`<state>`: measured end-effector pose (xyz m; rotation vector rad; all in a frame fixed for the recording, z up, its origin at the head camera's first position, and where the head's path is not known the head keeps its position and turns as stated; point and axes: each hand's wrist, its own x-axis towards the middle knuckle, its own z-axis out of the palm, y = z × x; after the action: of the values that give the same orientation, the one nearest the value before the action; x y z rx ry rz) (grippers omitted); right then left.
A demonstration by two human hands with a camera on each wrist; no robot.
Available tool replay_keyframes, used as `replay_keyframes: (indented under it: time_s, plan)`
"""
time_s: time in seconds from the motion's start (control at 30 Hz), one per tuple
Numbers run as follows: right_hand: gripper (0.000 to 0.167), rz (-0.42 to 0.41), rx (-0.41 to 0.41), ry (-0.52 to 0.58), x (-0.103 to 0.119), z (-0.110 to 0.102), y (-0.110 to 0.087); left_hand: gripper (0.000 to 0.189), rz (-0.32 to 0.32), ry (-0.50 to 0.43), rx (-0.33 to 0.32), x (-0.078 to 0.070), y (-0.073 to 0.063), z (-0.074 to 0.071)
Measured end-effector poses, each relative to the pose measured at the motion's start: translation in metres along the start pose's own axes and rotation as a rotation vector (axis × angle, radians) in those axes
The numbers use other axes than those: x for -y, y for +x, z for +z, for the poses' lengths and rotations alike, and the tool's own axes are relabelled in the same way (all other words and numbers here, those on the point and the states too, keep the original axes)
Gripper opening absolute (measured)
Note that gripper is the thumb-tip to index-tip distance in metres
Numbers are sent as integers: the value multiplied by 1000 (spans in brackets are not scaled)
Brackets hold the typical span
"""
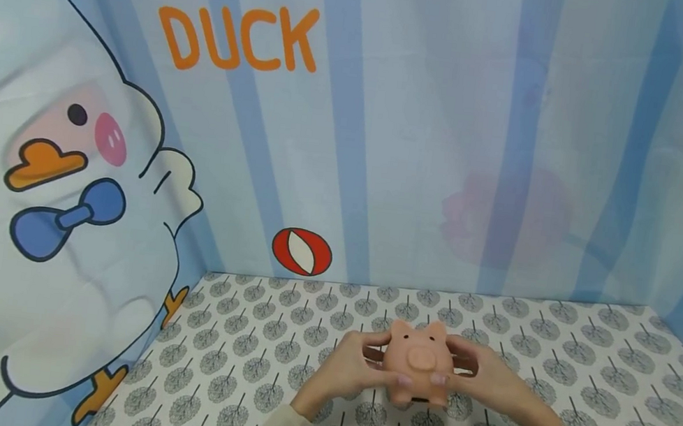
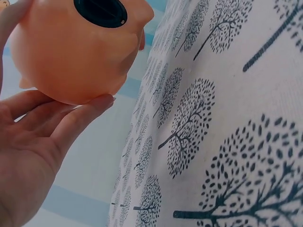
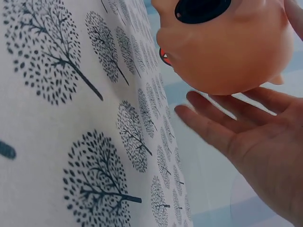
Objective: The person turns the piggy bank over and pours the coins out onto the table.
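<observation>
A pink-orange piggy bank [image 1: 422,358] faces the head camera, held between both hands just over the tree-print cloth. My left hand [image 1: 356,364] grips its side, with the thumb across the front and the fingers around behind. On the other side my right hand [image 1: 484,377] does the same, its thumb tip near the snout. Both wrist views show the underside of the piggy bank [image 2: 71,56] with a dark oval plug [image 3: 201,8]. In the right wrist view, some fingertips [image 3: 185,113] stand slightly off the surface.
The table is covered by a white cloth [image 1: 247,371] printed with grey trees. Behind it hangs a blue striped curtain [image 1: 425,145] with the word DUCK and a red ball print [image 1: 302,251]. A large printed duck [image 1: 98,298] fills the left side.
</observation>
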<state>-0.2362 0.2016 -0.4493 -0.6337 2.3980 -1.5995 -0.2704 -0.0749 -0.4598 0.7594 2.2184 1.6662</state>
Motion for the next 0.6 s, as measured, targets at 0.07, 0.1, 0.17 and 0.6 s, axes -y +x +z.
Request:
replay_keyframes:
  time_s: [0.07, 0.1, 0.17, 0.6]
  plan:
    - [79, -11, 10, 7, 0, -1, 0, 71, 2, -4, -1, 0, 1, 0]
    - [82, -16, 18, 22, -1, -2, -1, 68, 2, -9, -2, 0, 1, 0]
    - [86, -29, 39, 52, -1, -3, -1, 64, 11, -26, -1, 1, 1, 0]
    - [92, -108, 74, 165, -6, 0, 3, 62, -14, -48, -20, 4, 4, -3]
